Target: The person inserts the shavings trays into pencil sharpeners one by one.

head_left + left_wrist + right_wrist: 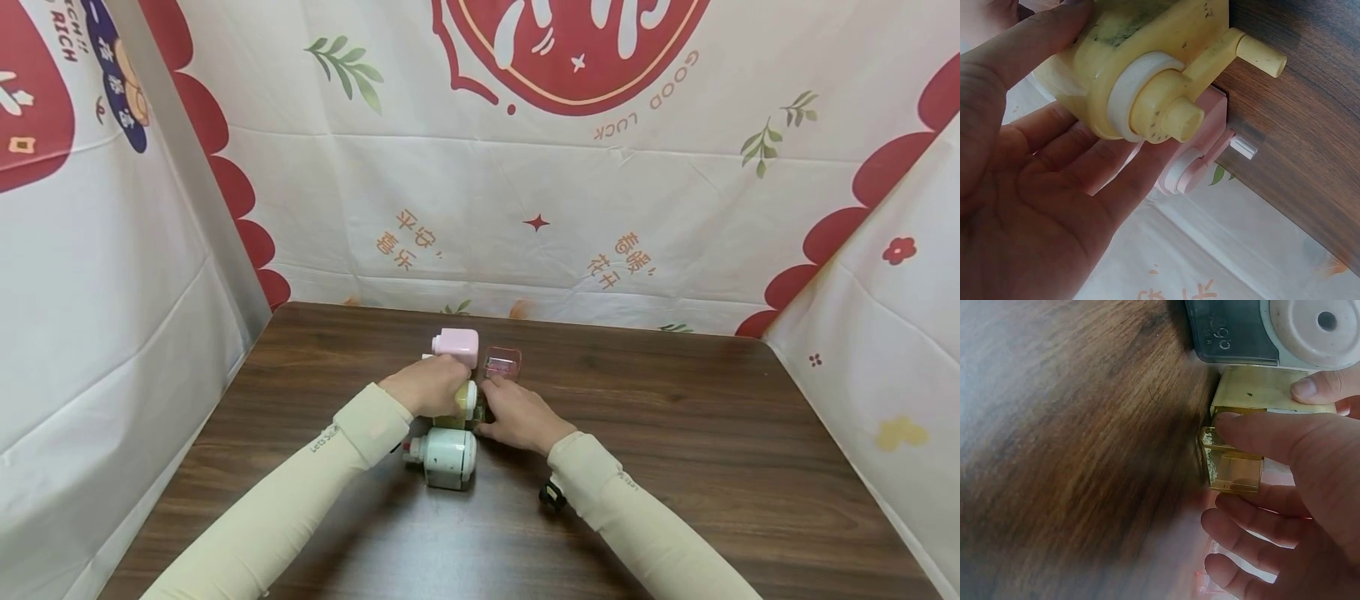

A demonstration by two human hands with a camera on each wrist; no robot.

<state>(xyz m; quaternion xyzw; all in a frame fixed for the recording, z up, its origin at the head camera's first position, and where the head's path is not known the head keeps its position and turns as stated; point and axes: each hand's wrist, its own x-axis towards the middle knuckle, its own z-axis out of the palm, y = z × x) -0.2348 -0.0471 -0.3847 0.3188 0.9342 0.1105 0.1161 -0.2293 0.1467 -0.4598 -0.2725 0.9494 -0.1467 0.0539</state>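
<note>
Cream sleeves [292, 500]: nearest, reaching forward over the brown table [675, 467].
Left hand [430, 386]: grips the yellow sharpener [1154, 31], apparently to steady it.
Right hand [519, 415]: thumb and forefinger pinch a clear amber drawer [1235, 465] close beside that sharpener; whether it is partly inserted, I cannot tell.
Mint sharpener [447, 458]: nearer the person.
Pink sharpener [457, 345]: beyond, red-edged clear drawer [503, 362] beside it.
Row: cranks leftward, probably leaving the drawer ends within the right hand's reach.
</note>
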